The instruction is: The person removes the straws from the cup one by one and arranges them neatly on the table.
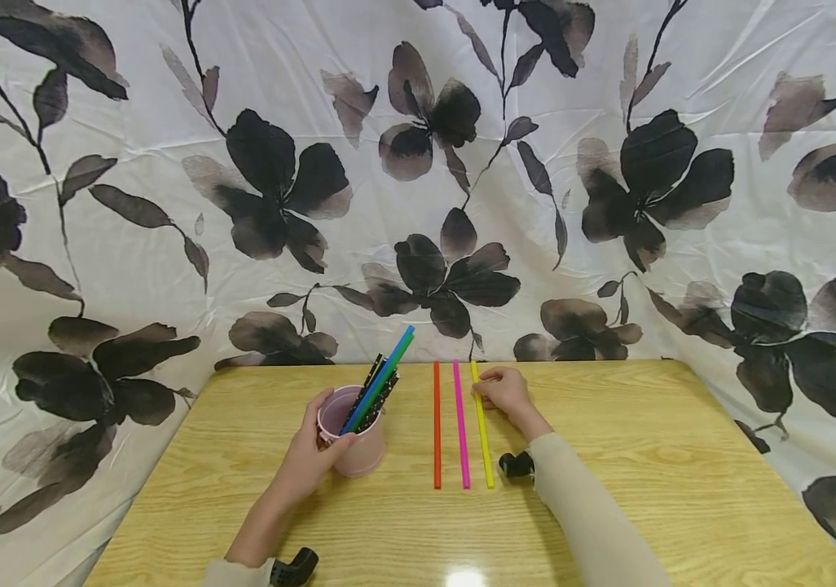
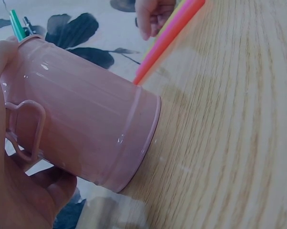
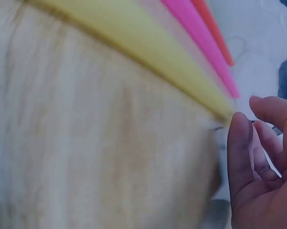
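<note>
One yellow strip (image 1: 484, 440) by the right hand (image 1: 506, 393) points lengthwise away, slightly leftward.

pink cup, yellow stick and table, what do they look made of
The pink cup looks like glossy painted metal or plastic: its wall shows small bright highlights. The yellow stick is probably plastic, judging by its even colour; its finish is unclear. The table seems wood or wood-look laminate, slightly shiny, with grain lines and a bright reflection.

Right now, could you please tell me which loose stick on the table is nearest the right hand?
The yellow stick, rightmost of three: the right hand is at it; the pink stick and red stick lie farther left.
</note>
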`<state>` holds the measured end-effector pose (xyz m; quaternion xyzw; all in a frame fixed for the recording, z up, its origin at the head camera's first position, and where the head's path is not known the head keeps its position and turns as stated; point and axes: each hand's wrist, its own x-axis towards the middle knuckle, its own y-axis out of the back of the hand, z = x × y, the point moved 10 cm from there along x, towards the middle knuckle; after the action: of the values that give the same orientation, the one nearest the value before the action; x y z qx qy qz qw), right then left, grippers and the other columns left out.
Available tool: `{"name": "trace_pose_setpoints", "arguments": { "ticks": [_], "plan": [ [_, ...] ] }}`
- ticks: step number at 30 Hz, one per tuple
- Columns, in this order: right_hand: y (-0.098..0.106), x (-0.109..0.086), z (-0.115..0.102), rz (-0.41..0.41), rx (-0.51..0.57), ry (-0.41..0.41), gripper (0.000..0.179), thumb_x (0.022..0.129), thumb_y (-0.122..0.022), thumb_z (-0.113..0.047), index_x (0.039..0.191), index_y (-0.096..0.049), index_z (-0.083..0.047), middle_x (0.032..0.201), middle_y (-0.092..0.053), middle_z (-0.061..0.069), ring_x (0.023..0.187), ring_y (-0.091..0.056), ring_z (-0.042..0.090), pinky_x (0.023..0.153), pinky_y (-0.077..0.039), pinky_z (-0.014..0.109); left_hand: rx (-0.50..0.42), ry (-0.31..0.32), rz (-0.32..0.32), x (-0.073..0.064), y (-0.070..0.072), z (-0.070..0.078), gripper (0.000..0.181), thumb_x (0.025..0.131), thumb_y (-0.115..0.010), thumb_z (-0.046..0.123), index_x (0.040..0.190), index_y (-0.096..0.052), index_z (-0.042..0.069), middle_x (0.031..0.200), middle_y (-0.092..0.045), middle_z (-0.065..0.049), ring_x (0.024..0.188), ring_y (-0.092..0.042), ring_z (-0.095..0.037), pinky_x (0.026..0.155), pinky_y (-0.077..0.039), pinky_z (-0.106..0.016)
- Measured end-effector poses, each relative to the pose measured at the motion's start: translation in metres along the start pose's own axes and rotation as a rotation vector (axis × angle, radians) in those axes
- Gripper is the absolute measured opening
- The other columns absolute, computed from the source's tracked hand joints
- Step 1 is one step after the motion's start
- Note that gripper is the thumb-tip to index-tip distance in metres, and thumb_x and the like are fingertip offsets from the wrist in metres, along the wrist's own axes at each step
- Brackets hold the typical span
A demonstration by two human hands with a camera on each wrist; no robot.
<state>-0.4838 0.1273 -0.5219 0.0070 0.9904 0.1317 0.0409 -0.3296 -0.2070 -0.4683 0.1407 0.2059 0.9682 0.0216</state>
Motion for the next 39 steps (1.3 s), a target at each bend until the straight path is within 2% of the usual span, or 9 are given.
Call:
{"name": "trace_pose_setpoints", "arguments": {
  "ticks": [5,10,14,19,22,30,33,36,39],
  "plan": [
    [-0.001,-0.004,-0.019,-0.014,0.052,0.013,0.030,0.087,-0.072,-0.010,0.113,-0.066,0.005,0.082,-0.064,0.013,0.061,-0.058,0.018,0.056,-0.054,0.031,0.004,-0.005,-0.002,-0.001,0.001,0.007,0.075,0.093,-0.067,0.025,0.152,-0.021,0.016,0.140,-0.044,-0.018,0.116,-0.049,-0.032,0.086,-0.045,-0.027],
    [-0.009,-0.014,-0.063,-0.055,0.088,0.106,0.025,0.089,-0.070,-0.012,0.110,-0.067,0.002,0.091,-0.066,0.014,0.068,-0.062,0.023,0.065,-0.056,0.035,-0.018,0.000,-0.019,-0.003,0.000,0.019,0.076,0.094,-0.067,0.023,0.152,-0.020,0.012,0.141,-0.042,-0.021,0.120,-0.048,-0.035,0.088,-0.044,-0.025],
    [-0.023,-0.029,-0.103,-0.121,0.137,0.184,0.024,0.089,-0.069,-0.009,0.110,-0.066,0.003,0.088,-0.066,0.009,0.073,-0.065,0.026,0.069,-0.056,0.038,-0.020,-0.006,0.005,0.000,-0.001,0.005,0.076,0.093,-0.068,0.026,0.152,-0.021,0.017,0.141,-0.043,-0.016,0.122,-0.048,-0.032,0.092,-0.044,-0.028],
    [-0.036,-0.055,-0.142,-0.187,0.171,0.261,0.023,0.088,-0.070,-0.004,0.109,-0.065,0.004,0.089,-0.066,0.010,0.071,-0.065,0.018,0.067,-0.057,0.035,-0.012,-0.007,-0.003,0.000,-0.004,0.000,0.077,0.093,-0.068,0.027,0.152,-0.021,0.017,0.142,-0.043,-0.016,0.122,-0.048,-0.032,0.092,-0.044,-0.027],
    [-0.044,-0.068,-0.159,-0.224,0.190,0.297,0.025,0.087,-0.070,-0.003,0.110,-0.064,0.004,0.094,-0.067,0.013,0.077,-0.066,0.022,0.068,-0.056,0.037,-0.005,-0.004,0.004,0.000,-0.004,-0.001,0.076,0.093,-0.068,0.028,0.152,-0.021,0.020,0.141,-0.043,-0.016,0.122,-0.048,-0.031,0.091,-0.044,-0.024],
    [-0.067,-0.090,-0.173,-0.296,0.235,0.345,0.026,0.084,-0.072,-0.003,0.108,-0.064,0.003,0.095,-0.068,0.012,0.078,-0.067,0.020,0.066,-0.057,0.037,-0.001,-0.017,0.028,-0.003,0.000,-0.001,0.075,0.093,-0.068,0.023,0.152,-0.022,0.018,0.141,-0.044,-0.017,0.122,-0.048,-0.032,0.091,-0.043,-0.024],
    [-0.074,-0.093,-0.175,-0.305,0.251,0.351,0.024,0.084,-0.073,-0.003,0.105,-0.064,0.004,0.093,-0.068,0.011,0.079,-0.067,0.027,0.066,-0.057,0.037,0.009,-0.020,0.027,-0.003,-0.001,0.000,0.076,0.093,-0.067,0.022,0.152,-0.020,0.015,0.141,-0.043,-0.018,0.121,-0.048,-0.032,0.090,-0.043,-0.024],
    [-0.078,-0.094,-0.178,-0.298,0.267,0.347,0.024,0.084,-0.074,-0.005,0.104,-0.064,0.003,0.091,-0.068,0.012,0.082,-0.067,0.034,0.066,-0.057,0.038,0.012,-0.021,0.030,-0.002,-0.001,0.005,0.076,0.094,-0.066,0.021,0.153,-0.020,0.014,0.140,-0.044,-0.019,0.119,-0.048,-0.033,0.087,-0.043,-0.023],
    [-0.079,-0.095,-0.178,-0.276,0.277,0.338,0.024,0.084,-0.076,-0.008,0.103,-0.065,0.003,0.090,-0.067,0.011,0.079,-0.067,0.031,0.066,-0.057,0.038,0.004,-0.027,0.009,-0.003,-0.002,0.019,0.075,0.094,-0.066,0.019,0.152,-0.020,0.009,0.139,-0.044,-0.024,0.118,-0.049,-0.036,0.086,-0.044,-0.022]
  ]
}}
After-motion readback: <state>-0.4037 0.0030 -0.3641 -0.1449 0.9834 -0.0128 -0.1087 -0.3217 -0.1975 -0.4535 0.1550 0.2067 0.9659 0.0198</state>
